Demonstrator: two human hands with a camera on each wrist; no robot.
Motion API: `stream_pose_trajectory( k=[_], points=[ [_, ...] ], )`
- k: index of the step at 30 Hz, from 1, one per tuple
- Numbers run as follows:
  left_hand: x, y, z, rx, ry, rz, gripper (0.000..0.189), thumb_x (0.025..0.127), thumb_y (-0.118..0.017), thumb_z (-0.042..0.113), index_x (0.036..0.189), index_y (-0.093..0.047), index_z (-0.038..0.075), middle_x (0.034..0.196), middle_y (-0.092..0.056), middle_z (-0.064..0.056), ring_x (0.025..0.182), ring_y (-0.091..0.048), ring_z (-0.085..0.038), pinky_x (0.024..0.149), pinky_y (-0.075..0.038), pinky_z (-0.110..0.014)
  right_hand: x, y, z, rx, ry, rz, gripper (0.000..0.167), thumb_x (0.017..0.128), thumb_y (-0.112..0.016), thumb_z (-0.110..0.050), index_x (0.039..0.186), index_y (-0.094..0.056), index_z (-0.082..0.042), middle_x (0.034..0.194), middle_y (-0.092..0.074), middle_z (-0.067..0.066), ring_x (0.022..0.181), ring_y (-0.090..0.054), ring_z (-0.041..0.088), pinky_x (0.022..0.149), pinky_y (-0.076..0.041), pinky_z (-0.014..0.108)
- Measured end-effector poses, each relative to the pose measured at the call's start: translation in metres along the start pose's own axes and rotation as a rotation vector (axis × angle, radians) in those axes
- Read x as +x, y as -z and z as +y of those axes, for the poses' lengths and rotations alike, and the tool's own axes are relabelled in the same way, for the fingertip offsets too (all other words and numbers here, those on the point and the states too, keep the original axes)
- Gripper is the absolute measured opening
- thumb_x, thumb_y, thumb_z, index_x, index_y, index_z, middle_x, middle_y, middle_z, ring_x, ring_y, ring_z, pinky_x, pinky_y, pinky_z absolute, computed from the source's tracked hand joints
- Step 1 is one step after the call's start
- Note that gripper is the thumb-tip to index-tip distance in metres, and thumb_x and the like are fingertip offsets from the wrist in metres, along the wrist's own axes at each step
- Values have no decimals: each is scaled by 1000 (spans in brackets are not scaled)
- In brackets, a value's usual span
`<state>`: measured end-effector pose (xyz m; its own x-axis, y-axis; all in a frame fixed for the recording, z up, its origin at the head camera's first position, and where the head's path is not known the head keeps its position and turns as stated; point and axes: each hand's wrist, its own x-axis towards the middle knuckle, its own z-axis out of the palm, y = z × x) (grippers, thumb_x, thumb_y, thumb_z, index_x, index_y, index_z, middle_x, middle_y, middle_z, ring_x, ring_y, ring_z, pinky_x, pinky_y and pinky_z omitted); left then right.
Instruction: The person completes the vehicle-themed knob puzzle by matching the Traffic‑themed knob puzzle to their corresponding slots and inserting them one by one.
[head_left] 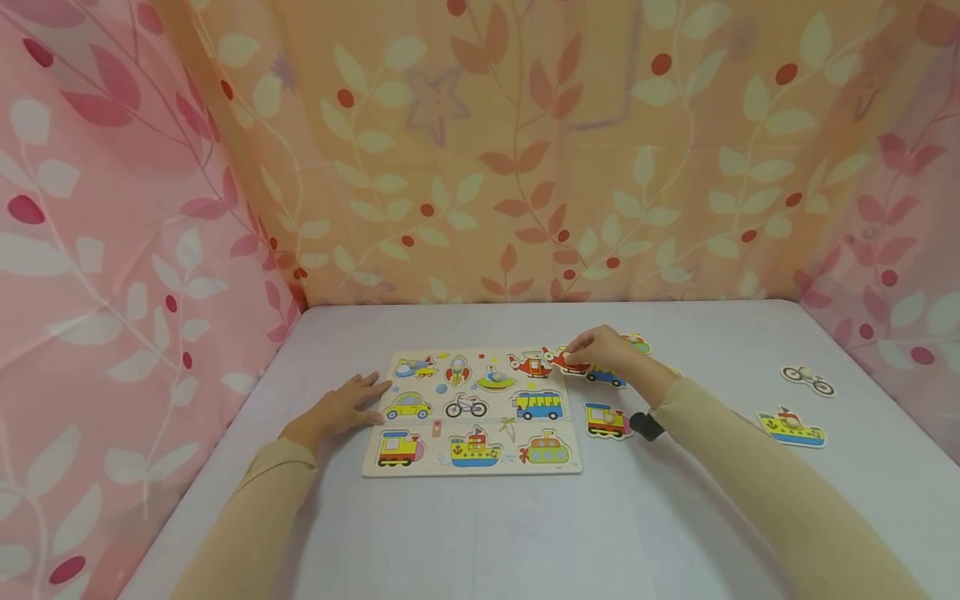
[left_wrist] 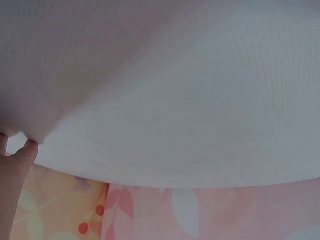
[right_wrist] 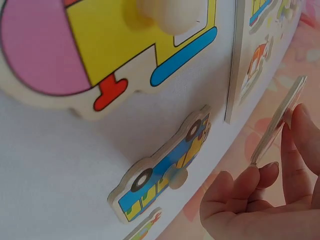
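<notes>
Helicopter piece [head_left: 557,360] sits pinched in my right grip [head_left: 606,350] by the upper right corner of the board [head_left: 436,461], head view — I judge it light, stiff, best held by its edges. My left grip [head_left: 342,407], fingers spread, touches the board's left side. The left-wrist view, mostly surface [left_wrist: 200,125], cuts that grip off. The right-wrist view shows the piece edge-on — its face stays unreadable.

We face a small fabric-walled nook, though whether it belongs to a home we cannot tell: orange leaf-patterned fabric [head_left: 480,167] hangs behind a white-covered table [head_left: 420,533], and pink leaf-patterned fabric [head_left: 97,275] lines both sides.
</notes>
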<state>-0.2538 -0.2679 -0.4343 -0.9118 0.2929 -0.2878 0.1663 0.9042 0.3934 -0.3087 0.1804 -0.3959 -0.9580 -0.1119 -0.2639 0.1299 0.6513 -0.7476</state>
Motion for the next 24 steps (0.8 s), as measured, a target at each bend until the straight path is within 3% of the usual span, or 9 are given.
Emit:
stream_pose_trajectory(
  k=[9, 17, 24],
  points=[
    [-1, 0, -1, -14, 0, -2, 77, 88, -66, 46, 152, -34, 18, 160, -18, -14, 146, -2, -42, 111, -5, -67, 13, -11, -5, -20, 11, -16, 25, 88, -74, -19, 107, -72, -3, 117, -64, 16, 101, -54, 28, 94, -45, 43],
    [1, -1, -1, 1, -2, -7, 77, 88, -66, 44, 152, -34, 17, 160, -18, -16, 146, -3, -43, 110, -4, -68, 23, -25, -13, -63, 28, -28, 23, 86, -75, -17, 103, -74, -2, 106, -67, 11, 91, -55, 23, 81, -48, 34],
    [1, 0, -1, 1, -18, 1, 76, 89, -66, 43, 152, -35, 15, 160, -18, -17, 145, -4, -43, 109, -5, -69, 33, -37, -20, -82, -43, -20, 21, 85, -76, -18, 101, -75, -5, 102, -65, 8, 89, -52, 21, 70, -42, 30]
  ],
)
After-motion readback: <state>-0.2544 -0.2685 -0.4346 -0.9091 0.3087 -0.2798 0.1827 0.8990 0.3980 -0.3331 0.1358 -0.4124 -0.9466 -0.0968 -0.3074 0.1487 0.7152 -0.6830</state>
